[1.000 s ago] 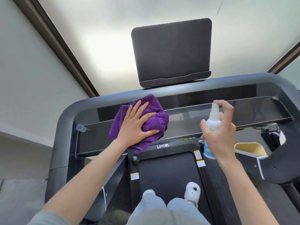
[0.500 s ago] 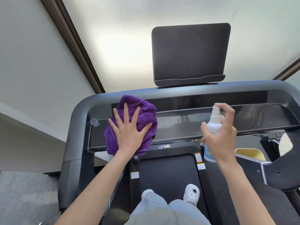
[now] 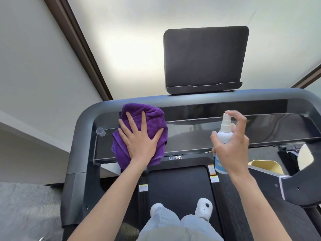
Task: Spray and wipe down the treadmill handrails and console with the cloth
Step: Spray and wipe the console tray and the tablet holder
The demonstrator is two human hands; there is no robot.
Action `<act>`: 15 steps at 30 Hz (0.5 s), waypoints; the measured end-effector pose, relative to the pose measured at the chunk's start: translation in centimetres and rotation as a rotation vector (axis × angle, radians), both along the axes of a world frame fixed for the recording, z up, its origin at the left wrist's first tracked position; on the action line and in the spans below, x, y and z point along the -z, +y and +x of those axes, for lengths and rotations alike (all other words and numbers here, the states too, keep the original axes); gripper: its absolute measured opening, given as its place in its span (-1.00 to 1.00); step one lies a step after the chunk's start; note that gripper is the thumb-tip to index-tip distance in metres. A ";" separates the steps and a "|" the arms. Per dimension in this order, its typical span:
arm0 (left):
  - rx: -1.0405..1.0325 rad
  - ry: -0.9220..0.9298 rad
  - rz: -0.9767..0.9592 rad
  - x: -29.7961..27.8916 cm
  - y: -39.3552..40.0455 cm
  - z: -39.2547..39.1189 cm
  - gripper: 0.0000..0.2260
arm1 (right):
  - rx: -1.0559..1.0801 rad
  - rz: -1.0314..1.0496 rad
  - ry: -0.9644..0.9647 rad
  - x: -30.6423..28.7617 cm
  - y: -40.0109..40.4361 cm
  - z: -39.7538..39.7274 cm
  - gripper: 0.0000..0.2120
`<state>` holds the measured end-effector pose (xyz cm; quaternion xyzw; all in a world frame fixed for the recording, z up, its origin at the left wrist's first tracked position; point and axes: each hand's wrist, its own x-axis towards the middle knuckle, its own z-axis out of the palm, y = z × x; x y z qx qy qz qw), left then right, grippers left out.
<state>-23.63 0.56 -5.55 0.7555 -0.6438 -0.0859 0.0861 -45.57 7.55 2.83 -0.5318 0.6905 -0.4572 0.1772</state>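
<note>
Head view: my left hand [image 3: 139,141] pressed flat on the bunched purple microfibre cloth [image 3: 157,122]; my right hand [image 3: 232,145] gripped the white plastic spray bottle [image 3: 224,134]; the glossy black console strip [image 3: 191,134] ran lengthwise between them.

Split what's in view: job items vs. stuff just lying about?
Job: purple cloth under left hand; spray bottle in right hand; console.
Lying about: small clear cup; tablet stand; yellow container.

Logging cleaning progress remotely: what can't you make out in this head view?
- Console under the purple microfibre cloth: hidden by it and the left hand.
- White spray bottle label: covered by the right hand.
- Right handrail: cut by the frame edge.
- Wetness on the glossy black console: glare.
</note>
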 end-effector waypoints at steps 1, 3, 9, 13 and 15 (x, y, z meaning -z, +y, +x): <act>-0.032 0.006 0.017 -0.3 -0.9 -0.6 -0.17 | -0.005 0.004 0.002 -0.1 -0.1 0.0 -0.44; -0.094 0.022 0.028 -0.8 -2.1 -1.8 -0.14 | -0.007 0.003 0.001 -0.3 -0.2 -0.2 -0.44; 0.052 -0.039 -0.025 0.3 0.0 -4.0 -0.21 | 0.038 -0.016 0.008 -0.3 0.4 -1.6 -0.43; 0.002 -0.023 -0.044 0.2 -1.0 -6.4 -0.23 | 0.029 -0.005 0.013 0.2 0.6 -3.2 -0.44; 0.018 -0.021 -0.058 0.1 -1.5 -8.5 -0.23 | 0.032 0.005 0.001 0.4 0.3 -4.1 -0.45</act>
